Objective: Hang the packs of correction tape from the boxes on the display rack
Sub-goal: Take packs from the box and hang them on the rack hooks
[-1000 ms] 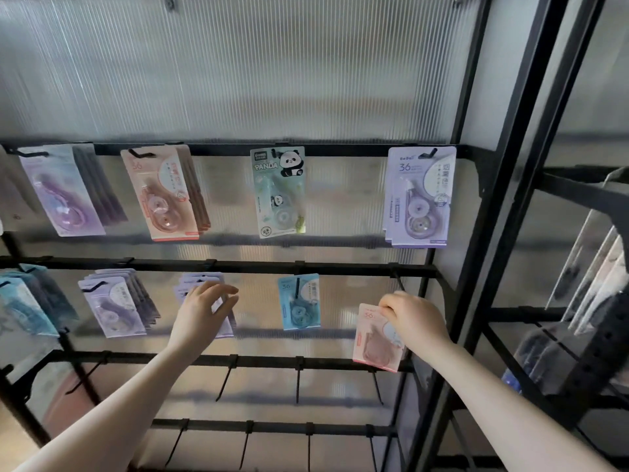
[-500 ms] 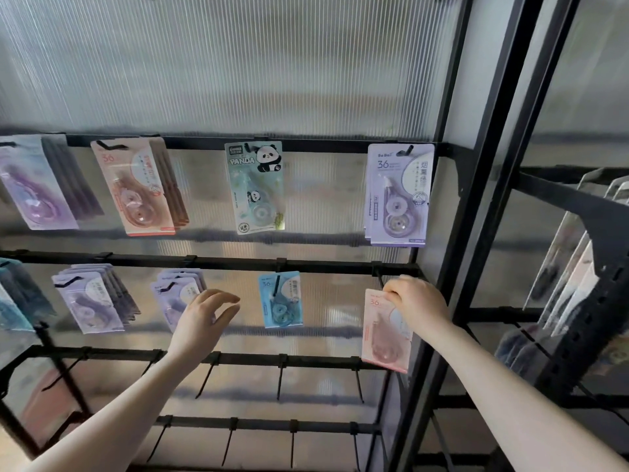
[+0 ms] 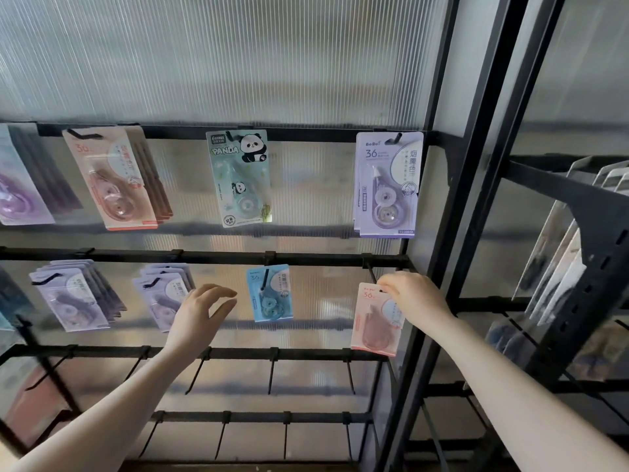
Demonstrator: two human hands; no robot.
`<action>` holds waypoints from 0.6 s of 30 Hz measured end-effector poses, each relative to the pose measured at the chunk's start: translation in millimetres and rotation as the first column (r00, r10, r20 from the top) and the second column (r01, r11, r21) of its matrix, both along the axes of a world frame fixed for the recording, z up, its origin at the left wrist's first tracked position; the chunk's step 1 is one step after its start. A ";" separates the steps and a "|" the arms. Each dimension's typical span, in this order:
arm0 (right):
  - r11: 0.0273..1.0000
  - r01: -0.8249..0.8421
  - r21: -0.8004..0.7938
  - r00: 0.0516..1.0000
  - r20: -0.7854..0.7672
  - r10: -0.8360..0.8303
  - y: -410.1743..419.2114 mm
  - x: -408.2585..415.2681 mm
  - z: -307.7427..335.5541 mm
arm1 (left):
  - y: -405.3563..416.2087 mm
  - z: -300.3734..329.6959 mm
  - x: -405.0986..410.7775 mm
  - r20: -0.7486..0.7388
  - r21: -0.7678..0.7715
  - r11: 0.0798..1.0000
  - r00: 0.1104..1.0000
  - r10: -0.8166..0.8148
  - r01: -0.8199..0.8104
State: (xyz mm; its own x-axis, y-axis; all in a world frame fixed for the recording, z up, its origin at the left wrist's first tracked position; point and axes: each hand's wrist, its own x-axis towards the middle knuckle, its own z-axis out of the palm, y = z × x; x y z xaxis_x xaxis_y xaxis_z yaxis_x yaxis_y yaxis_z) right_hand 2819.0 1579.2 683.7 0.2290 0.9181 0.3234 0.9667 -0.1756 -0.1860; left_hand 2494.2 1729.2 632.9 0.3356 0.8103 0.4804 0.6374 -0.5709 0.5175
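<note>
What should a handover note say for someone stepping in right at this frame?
Right hand: pinches the top of a pink pack at the rightmost hook of the middle rail; whether it is fully seated cannot be told.
Left hand: open, holding nothing, in front of the middle row.
Done: top row holds a panda pack, a purple pack and a pink stack; middle row holds a blue pack and purple stacks.
Left: seat the pink pack, then fill the bare lower hooks. The boxes are out of view.

Ribbed translucent panel [image 3: 238, 63] stands behind; neighbouring black shelving [image 3: 592, 267] right.
</note>
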 end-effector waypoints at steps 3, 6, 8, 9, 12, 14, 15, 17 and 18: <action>1.000 -0.013 -0.003 1.000 -0.007 0.012 1.4 0.6 2.8 | 2.8 -3.6 -0.5 0.001 0.000 1.000 1.000 -0.015 0.015; 0.998 -0.056 -0.003 0.998 -0.040 0.056 4.2 0.4 4.3 | 1.5 -4.8 -2.2 0.005 -0.006 1.000 1.000 -0.011 0.011; 0.997 -0.077 -0.007 0.996 -0.055 0.077 7.2 -0.1 4.3 | -0.7 -5.1 -3.6 0.015 -0.013 1.000 1.000 -0.011 0.012; 0.996 -0.084 -0.015 0.994 -0.073 0.083 9.0 0.4 4.3 | -1.9 -5.5 -4.3 0.020 -0.015 1.000 1.000 -0.011 0.011; 0.992 -0.113 -0.052 0.978 -0.183 0.102 13.5 5.5 5.7 | -3.6 -7.9 -7.0 0.022 -0.017 1.000 1.000 -0.001 0.001; 0.989 -0.134 -0.067 0.961 -0.252 0.113 16.0 9.9 6.1 | -2.8 -10.7 -9.4 0.022 -0.014 1.000 1.000 -0.006 0.006; 0.988 -0.138 -0.068 0.952 -0.283 0.114 17.0 11.8 6.0 | -2.2 -12.1 -10.9 0.023 -0.016 1.000 1.000 -0.010 0.011; 0.988 -0.140 -0.071 0.938 -0.329 0.109 18.9 14.3 5.3 | -2.0 -14.6 -12.9 0.018 -0.023 1.000 1.000 -0.015 0.015; 0.988 -0.139 -0.074 0.935 -0.338 0.106 20.2 15.2 4.7 | -2.2 -16.1 -13.7 0.012 -0.024 1.000 1.000 -0.017 0.017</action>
State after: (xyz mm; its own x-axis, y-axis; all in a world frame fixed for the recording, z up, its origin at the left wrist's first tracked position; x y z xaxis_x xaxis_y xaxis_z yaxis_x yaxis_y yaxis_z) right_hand 2834.1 1599.4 688.4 0.1921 0.9686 0.1579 0.8676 -0.0924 -0.4886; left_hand 2480.4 1727.0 616.8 0.3442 0.8159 0.4646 0.6214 -0.5689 0.5388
